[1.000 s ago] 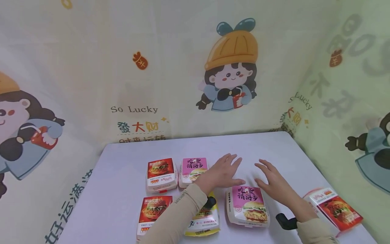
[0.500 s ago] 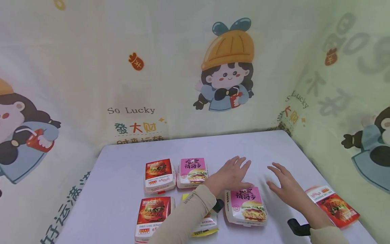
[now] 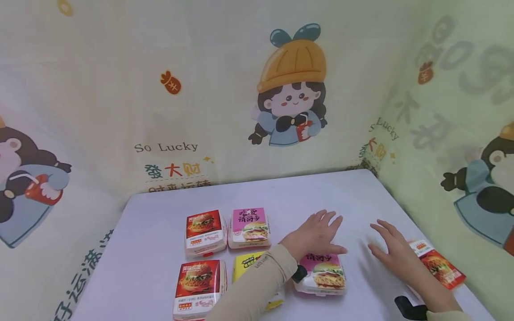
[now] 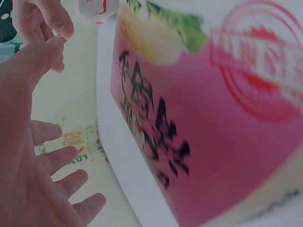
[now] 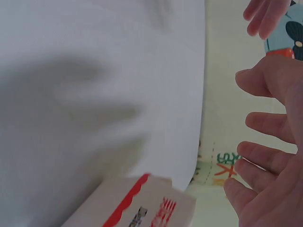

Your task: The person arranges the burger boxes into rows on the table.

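Note:
My left hand (image 3: 313, 234), fingers spread and holding nothing, is over the far end of a pink-topped burger box (image 3: 325, 276). In the left wrist view, the pink lid (image 4: 213, 142) with black lettering fills the right side, beside the extended fingers (image 4: 71, 182). My right hand (image 3: 395, 254) also has its fingers spread, with nothing in it, above the right side of the table. Closest to it is a red-and-white burger box (image 3: 439, 267), partly hidden by the forearm. That box's pale side (image 5: 147, 203) shows low in the right wrist view.
Left of the arms are a red burger box (image 3: 205, 232) and a pink one (image 3: 250, 227) at the back, with another red box (image 3: 198, 285) in front. A yellow packet (image 3: 242, 263) lies partly under the left sleeve. Printed cloth walls (image 3: 225, 111) enclose the white table (image 3: 152, 232).
Both hands have moved right, the right one farther, so the gap between them has widened. The head view has turned slightly right. The boxes keep their places on the table.

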Demonstrator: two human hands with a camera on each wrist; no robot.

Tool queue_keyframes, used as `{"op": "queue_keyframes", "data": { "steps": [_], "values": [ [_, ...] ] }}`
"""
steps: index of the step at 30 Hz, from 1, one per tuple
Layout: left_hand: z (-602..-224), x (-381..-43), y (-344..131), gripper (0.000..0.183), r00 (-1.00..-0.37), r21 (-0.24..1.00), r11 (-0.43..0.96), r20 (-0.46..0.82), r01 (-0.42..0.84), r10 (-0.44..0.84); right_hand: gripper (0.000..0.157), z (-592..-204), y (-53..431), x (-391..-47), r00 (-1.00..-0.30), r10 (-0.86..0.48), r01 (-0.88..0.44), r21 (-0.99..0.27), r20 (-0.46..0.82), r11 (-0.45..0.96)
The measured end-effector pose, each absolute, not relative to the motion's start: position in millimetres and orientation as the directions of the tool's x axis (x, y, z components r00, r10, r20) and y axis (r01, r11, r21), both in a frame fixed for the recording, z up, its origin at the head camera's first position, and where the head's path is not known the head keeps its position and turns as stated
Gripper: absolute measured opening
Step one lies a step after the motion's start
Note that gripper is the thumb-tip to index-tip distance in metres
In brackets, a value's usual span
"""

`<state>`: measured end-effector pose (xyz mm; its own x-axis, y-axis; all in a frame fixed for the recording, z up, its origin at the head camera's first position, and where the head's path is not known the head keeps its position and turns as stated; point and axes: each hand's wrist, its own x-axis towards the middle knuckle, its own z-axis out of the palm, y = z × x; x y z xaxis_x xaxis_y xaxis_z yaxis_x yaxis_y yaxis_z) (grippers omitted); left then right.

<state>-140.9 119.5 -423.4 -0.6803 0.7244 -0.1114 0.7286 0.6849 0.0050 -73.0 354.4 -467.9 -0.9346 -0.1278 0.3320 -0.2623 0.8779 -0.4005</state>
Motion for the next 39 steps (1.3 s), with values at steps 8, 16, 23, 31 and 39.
{"op": "queue_keyframes", "data": {
  "steps": [8,16,23,31,39],
  "values": [
    [-427.0,-132.7,138.6,0.085,-0.652,-0.015,0.656,-0.121,0.755,0.748,0.055,-467.2,377.3,-60.1,-0.974,-0.039,-0.135,-0.433,0.224,0.891],
    [-429.9,-120.7,159.5,0.085,-0.629,-0.009,0.633,-0.124,0.774,0.768,0.051,-475.5,404.3,-44.3,-0.976,-0.003,-0.1,-0.437,0.217,0.894],
    [-433.7,-109.8,179.1,0.086,-0.614,-0.004,0.621,-0.152,0.784,0.775,0.056,-475.2,417.0,-35.9,-0.987,0.067,-0.003,-0.433,0.146,0.901],
    [-446.1,-102.1,198.2,0.085,-0.61,0.003,0.62,-0.175,0.785,0.773,0.062,-470.9,429.4,-34.7,-0.991,0.131,0.133,-0.432,-0.034,0.892],
    [-452.9,-92.8,219.4,0.083,-0.609,0.013,0.622,-0.187,0.783,0.77,0.064,-470.6,432.9,-33.4,-0.987,0.155,0.163,-0.418,-0.053,0.894]
  ]
}}
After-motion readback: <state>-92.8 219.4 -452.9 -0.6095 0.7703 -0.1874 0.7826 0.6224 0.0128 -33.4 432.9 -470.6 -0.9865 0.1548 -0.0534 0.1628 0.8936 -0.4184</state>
